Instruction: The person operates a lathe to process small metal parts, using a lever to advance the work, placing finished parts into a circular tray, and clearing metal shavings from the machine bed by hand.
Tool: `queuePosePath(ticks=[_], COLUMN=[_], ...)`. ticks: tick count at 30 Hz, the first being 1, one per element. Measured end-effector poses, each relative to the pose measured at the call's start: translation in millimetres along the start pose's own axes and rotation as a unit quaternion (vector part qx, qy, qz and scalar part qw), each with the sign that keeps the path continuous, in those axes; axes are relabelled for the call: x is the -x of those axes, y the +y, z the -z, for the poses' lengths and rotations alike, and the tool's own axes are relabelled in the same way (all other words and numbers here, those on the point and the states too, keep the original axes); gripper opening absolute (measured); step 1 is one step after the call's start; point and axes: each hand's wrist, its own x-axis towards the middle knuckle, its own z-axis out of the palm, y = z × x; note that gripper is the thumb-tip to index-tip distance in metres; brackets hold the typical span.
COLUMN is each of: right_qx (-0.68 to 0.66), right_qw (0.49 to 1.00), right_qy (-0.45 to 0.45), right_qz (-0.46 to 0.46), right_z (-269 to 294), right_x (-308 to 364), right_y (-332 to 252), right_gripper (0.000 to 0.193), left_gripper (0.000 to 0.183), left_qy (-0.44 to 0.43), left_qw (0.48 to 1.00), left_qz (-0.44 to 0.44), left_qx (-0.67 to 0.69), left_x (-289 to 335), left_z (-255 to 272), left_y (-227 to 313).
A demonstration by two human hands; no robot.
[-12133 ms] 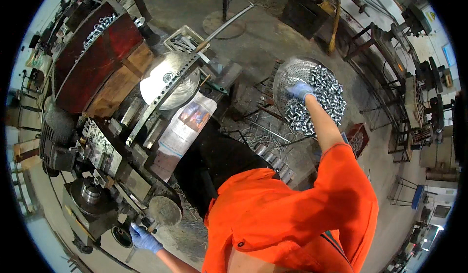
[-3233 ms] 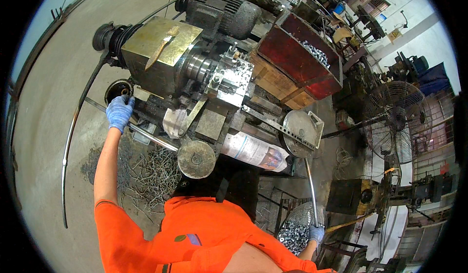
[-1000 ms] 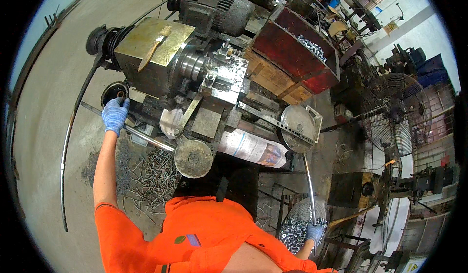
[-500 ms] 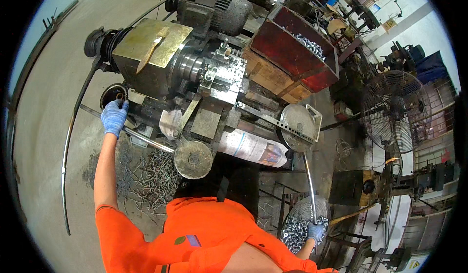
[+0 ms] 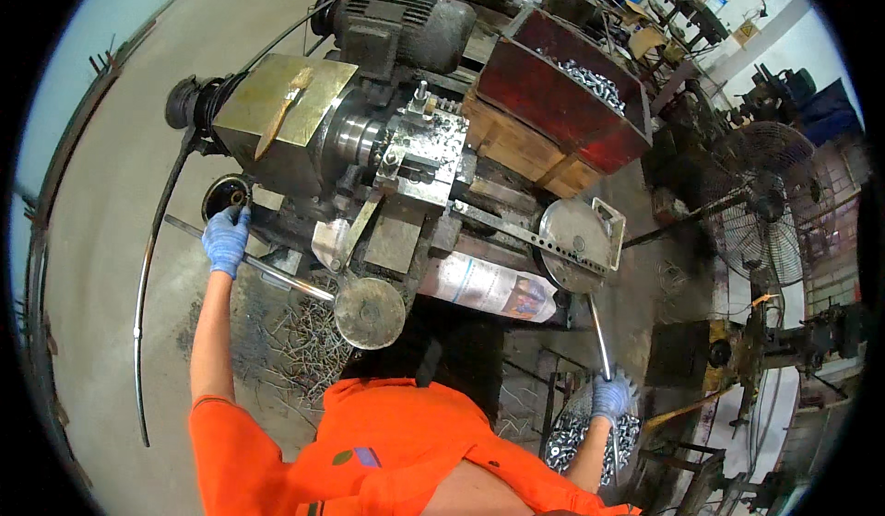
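Note:
My left hand (image 5: 226, 241), in a blue glove, is at the near rim of a round black cup-shaped part (image 5: 218, 193) beside the lathe-like machine (image 5: 419, 152). Its fingers are closed at the rim; what they pinch, if anything, is hidden. My right hand (image 5: 610, 399), also gloved, is wrapped round a shiny metal rod (image 5: 599, 336). That rod runs down from a round metal disc (image 5: 573, 225) on the machine's right and passes over a basket of small metal parts (image 5: 573, 442). A brush (image 5: 281, 115) with a wooden handle lies on the machine's brass-coloured cover (image 5: 323, 83).
Behind the machine are a motor (image 5: 406, 27) and a red bin (image 5: 553, 83) of metal parts on a wooden crate (image 5: 521, 142). A second rod (image 5: 286, 279) ends at a round plate (image 5: 370, 313). Metal scraps (image 5: 309, 350) litter the floor. A large fan (image 5: 761, 202) stands right.
My right hand has moved farther from me, up the rod toward the disc. My left hand stays at the black part. The whole view has shifted slightly.

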Motion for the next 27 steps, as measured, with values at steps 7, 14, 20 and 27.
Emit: queuePosePath(ticks=[7,14,20,27], right_qx=[0.066,0.086,0.012,-0.146], right_qw=[0.998,0.995,0.998,0.965], right_qy=[-0.009,0.017,0.039,0.148], right_qz=[0.013,-0.042,0.042,0.163], right_z=[9,25,30,-11], right_x=[-90,-220,-230,-129], right_y=[3,-67,-131,-63], right_gripper=[0.047,0.059,0.077,0.063], left_gripper=[0.030,0.030,0.033,0.030], left_qy=[0.051,0.060,0.050,0.121], left_qw=[0.990,0.989,0.964,0.897], left_qz=[0.054,0.015,0.053,0.173], left_qx=[0.118,0.131,0.257,0.389], left_x=[12,12,13,22], left_z=[-9,-28,-34,-30], left_y=[0,-6,-15,-131])
